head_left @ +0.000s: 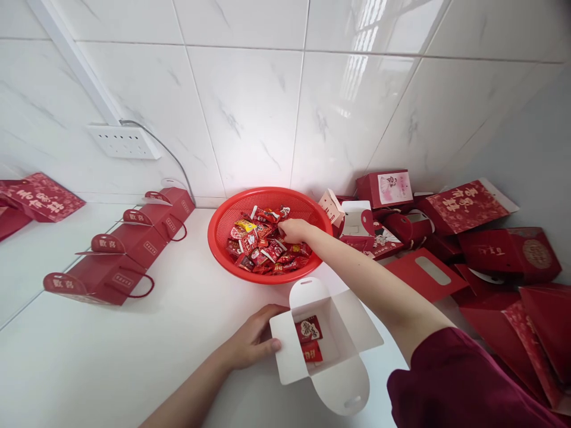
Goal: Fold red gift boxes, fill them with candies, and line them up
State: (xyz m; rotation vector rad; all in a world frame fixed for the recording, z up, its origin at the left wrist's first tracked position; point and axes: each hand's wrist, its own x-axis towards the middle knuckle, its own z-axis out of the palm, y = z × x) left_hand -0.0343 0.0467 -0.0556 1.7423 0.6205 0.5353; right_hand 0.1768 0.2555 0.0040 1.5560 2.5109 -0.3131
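A red perforated basket [217, 244] full of wrapped candies [263, 245] stands against the tiled wall. My right hand [293, 230] reaches into it at the right side, fingers curled down among the candies; whatever they pinch is hidden. In front of the basket is an open box [328, 339], white inside, its flaps spread outward. Two red packets [311, 339] lie at its bottom left. My left hand [256, 339] holds the box by its left flap, thumb on the near side and fingers behind.
Several closed red boxes [134, 246] with cord handles stand in a row at the left. A red bag [42, 196] lies at the far left. Many red boxes [473, 252] are piled at the right. A socket strip [122, 142] is on the wall.
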